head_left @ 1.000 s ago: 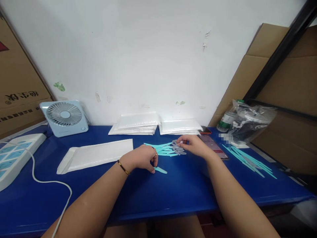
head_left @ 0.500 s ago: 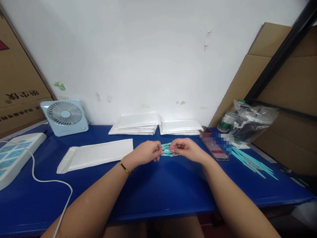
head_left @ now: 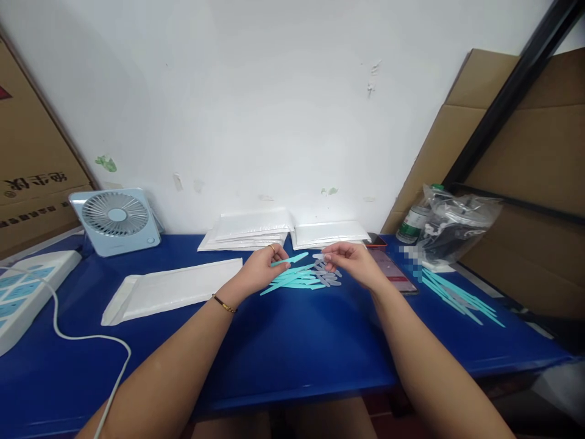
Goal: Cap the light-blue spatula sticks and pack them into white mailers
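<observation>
My left hand (head_left: 264,267) pinches one turquoise flat stick (head_left: 299,258) with a tapered, blade-like end, raised at a tilt above the pile. Facing it, my right hand (head_left: 348,261) is closed on a grey flat stick (head_left: 317,256), most of which my fingers hide. Beneath and between both hands, several turquoise sticks (head_left: 299,280) lie heaped on the blue table (head_left: 301,341). Grey sticks (head_left: 329,279) overlap the right side of that heap. Whether these are razors or small spatulas I cannot make out.
On the left lie a white padded envelope (head_left: 178,288), a power strip (head_left: 34,289) with a cable and a blue fan (head_left: 116,221). Padded envelopes (head_left: 251,227) are stacked by the wall. To the right are a phone (head_left: 395,272), more turquoise sticks (head_left: 457,296) and a plastic bag (head_left: 457,225).
My hands have moved apart, the left one to the left. The turquoise and grey sticks are now spread out in view, and a turquoise stick shows raised in my left hand.
</observation>
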`<state>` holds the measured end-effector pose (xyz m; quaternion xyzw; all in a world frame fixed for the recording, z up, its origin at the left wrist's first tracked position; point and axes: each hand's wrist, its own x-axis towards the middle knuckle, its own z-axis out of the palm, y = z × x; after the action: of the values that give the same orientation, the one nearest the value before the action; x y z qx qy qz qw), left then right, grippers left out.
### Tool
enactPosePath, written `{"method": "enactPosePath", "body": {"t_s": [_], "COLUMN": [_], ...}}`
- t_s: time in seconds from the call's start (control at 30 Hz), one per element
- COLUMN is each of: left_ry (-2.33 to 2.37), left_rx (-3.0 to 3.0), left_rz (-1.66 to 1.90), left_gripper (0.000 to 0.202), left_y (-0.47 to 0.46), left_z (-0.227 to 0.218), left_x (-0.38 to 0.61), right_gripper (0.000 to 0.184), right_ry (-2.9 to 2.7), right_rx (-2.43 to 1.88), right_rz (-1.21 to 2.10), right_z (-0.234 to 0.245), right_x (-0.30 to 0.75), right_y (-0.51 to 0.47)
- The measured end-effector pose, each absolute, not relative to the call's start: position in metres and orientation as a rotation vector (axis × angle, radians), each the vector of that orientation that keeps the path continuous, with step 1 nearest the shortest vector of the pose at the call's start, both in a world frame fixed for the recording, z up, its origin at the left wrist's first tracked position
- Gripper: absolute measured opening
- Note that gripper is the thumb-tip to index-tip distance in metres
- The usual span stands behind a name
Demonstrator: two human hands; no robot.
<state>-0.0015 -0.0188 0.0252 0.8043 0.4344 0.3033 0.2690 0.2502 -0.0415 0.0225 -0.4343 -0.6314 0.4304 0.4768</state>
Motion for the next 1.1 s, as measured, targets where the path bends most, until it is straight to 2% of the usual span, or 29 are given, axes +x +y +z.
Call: {"method": "enactPosePath", "body": {"t_s": [0.47,1.1], "left_ry": [1.230,1.139], "left_rx": [2.284,2.319], "left_rz": [0.762,0.771], "left_gripper": [0.012,0.011], "left_y": [-0.023,-0.028], "left_z": [0.026,0.023], "left_x": [0.002,0.007], "right_gripper": [0.031,0.035], "right_ry": [-1.429,-1.457], "right_rx": [-1.004,-1.006], "right_rz": [1.051,1.159], "right_z": [0.015,0.014], "right_x": [0.233,0.222], "right_y": [-0.041,-0.044]}}
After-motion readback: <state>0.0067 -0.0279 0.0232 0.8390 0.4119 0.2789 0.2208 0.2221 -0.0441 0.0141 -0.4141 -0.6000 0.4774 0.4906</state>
